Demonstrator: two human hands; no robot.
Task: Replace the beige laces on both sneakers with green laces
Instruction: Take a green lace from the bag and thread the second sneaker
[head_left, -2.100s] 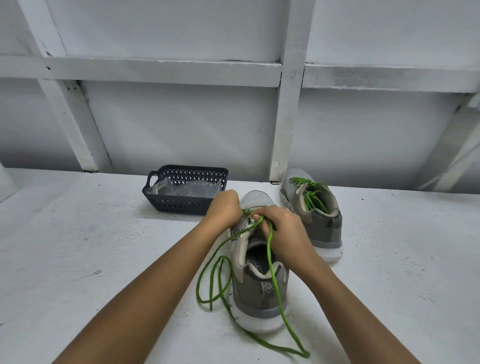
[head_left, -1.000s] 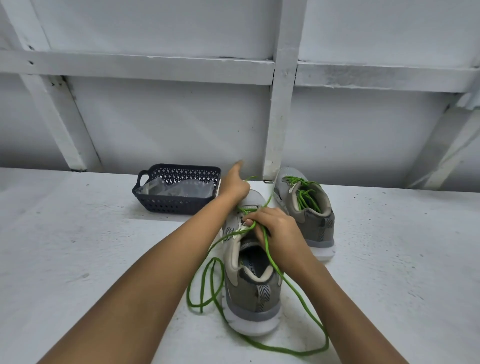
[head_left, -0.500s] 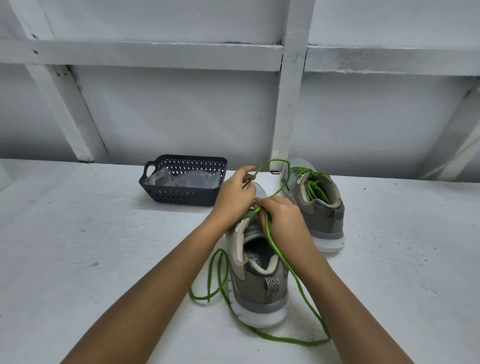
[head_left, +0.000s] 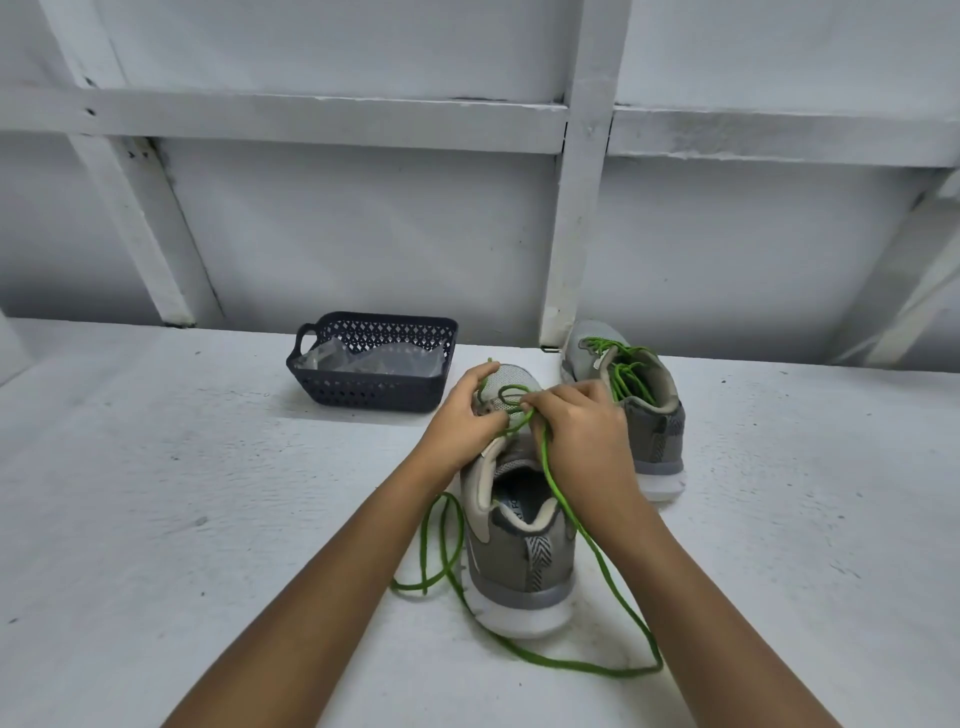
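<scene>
Left hand (head_left: 465, 415), right hand (head_left: 582, 422) — pinching green lace (head_left: 555, 491).

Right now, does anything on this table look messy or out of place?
Only the green lace: its loose lengths sprawl over the table beside and behind the near sneaker. Nothing looks spilled or damaged.

i see near grey sneaker (head_left: 519, 556) upright, heel twd me, just right of dark basket (head_left: 374, 389); green lace (head_left: 551, 480) partly threaded at toe, ends loose round it. 2nd sneaker (head_left: 652, 436) further right of basket, laced green.
</scene>
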